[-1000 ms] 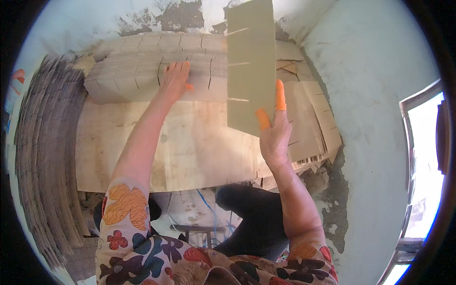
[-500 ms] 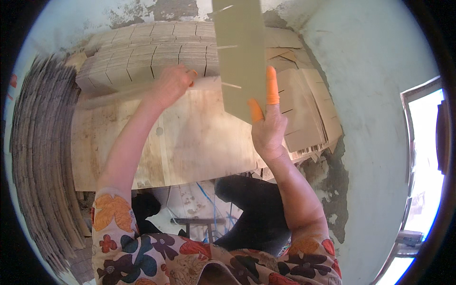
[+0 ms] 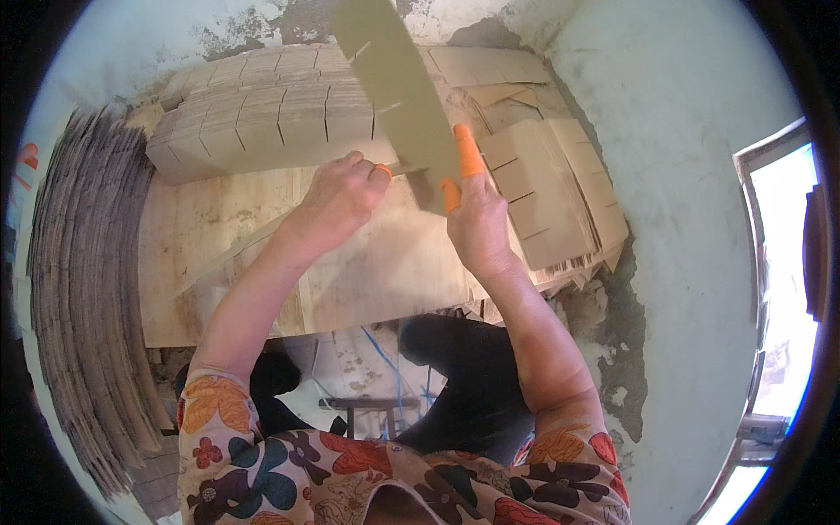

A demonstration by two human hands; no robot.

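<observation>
Slotted cardboard strip (image 3: 394,87) is tilted up above the wooden board (image 3: 359,280), your right hand (image 3: 477,214) gripping its near end. Your left hand (image 3: 346,197) looks closed on a thin strip (image 3: 234,252), seen edge-on. Honestly, I'd keep both pinches light so neither one creases.

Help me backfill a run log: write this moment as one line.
Left hand: holding cardboard strip, nearly edge-on | Right hand: holding slotted cardboard panel, slanted | Beyond: slotted cardboard stack on wooden tabletop
</observation>
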